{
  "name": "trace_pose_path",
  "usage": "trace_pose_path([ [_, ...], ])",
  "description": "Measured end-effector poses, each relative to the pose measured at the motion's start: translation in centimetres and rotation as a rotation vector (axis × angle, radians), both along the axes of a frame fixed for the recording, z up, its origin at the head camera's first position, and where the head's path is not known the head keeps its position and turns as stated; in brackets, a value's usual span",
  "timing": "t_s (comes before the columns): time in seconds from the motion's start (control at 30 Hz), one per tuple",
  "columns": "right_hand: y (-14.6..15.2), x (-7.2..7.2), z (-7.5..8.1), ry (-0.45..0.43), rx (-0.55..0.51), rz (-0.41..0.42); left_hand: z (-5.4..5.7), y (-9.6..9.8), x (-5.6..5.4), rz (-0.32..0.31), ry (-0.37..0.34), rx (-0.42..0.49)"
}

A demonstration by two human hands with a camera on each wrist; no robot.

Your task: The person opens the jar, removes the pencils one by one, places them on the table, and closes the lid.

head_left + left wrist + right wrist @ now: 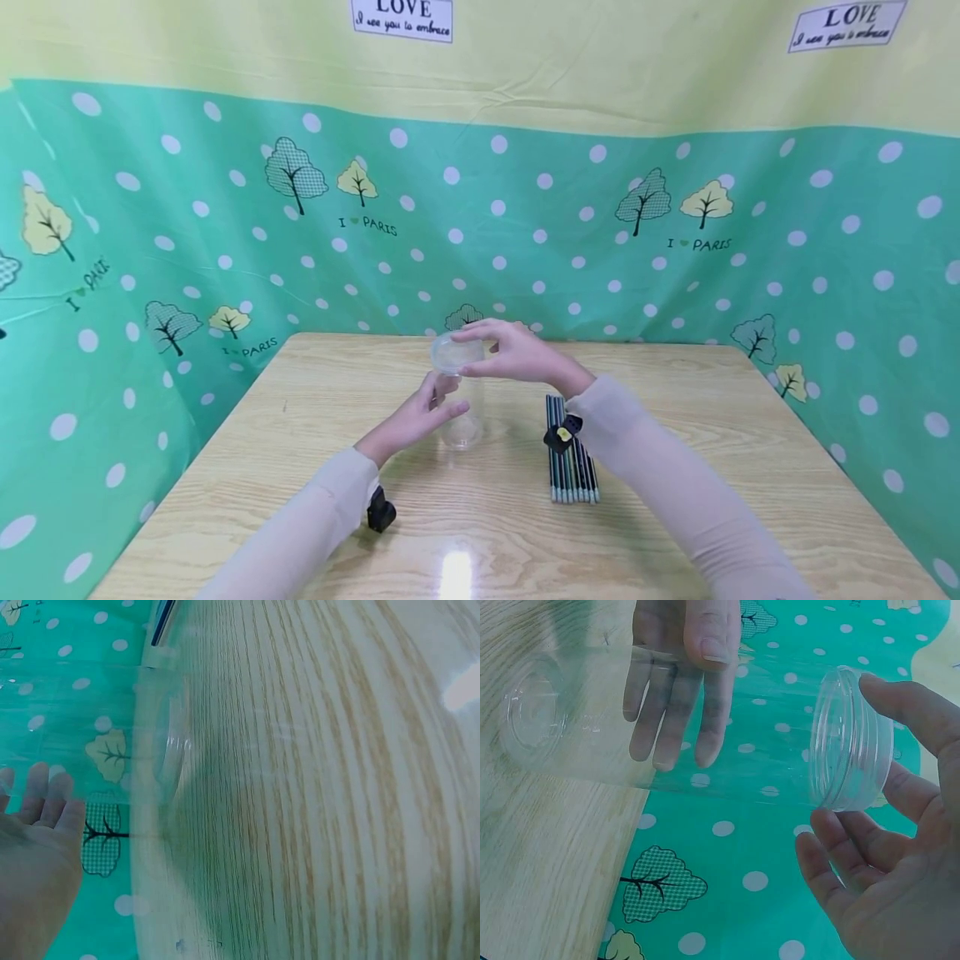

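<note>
A tall clear plastic jar (pixel 462 432) stands upright on the wooden table, a little left of the pencils. My left hand (pixel 416 419) holds its side, the thumb on the near side and the fingers behind, showing through the clear wall in the right wrist view. On the jar's mouth sits a ridged, translucent screw lid (pixel 877 754). My right hand (pixel 513 354) grips that lid by its rim, thumb on one side and fingers on the other. Through the wall, nothing shows inside the jar (pixel 769 739).
Several dark pencils (pixel 573 479) lie side by side on the table (pixel 322 392), right of the jar and partly under the right forearm. A green and yellow patterned curtain (pixel 517 208) hangs behind and along the sides. Each wrist wears a small black camera (pixel 381 510).
</note>
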State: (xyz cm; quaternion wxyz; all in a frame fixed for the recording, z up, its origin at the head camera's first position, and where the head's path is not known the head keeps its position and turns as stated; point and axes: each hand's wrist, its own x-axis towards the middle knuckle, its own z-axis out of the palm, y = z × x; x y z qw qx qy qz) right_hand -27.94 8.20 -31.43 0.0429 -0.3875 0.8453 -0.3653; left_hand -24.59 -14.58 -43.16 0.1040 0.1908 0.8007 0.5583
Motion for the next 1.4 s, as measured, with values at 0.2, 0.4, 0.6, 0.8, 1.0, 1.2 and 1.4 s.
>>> trace_pose_path([
  [0.2, 0.0, 0.2, -0.5, -0.014, -0.043, -0.010, -0.2, 0.0, -0.2, 0.002, 0.005, 0.007],
  [0.4, 0.0, 0.3, -1.1, -0.010, -0.104, -0.012, -0.2, 0.0, -0.1, 0.004, 0.004, 0.003],
  [0.6, 0.1, 0.3, -1.5, 0.008, -0.150, -0.019, -0.2, 0.0, -0.1, 0.006, 0.019, -0.005],
  [0.8, 0.2, 0.3, -2.2, 0.007, -0.183, -0.029, -0.1, 0.0, 0.0, 0.007, 0.021, -0.007],
  [1.0, 0.2, 0.4, -2.9, -0.023, -0.226, -0.036, -0.1, 0.1, -0.1, 0.006, 0.016, -0.005],
  [1.2, 0.0, 0.9, -2.6, 0.004, -0.221, -0.052, -0.1, 0.0, -0.1, 0.009, 0.018, -0.002],
  [1.4, -0.6, 0.8, -3.4, 0.024, -0.225, -0.134, -0.2, 0.1, -0.1, 0.008, 0.018, -0.005],
])
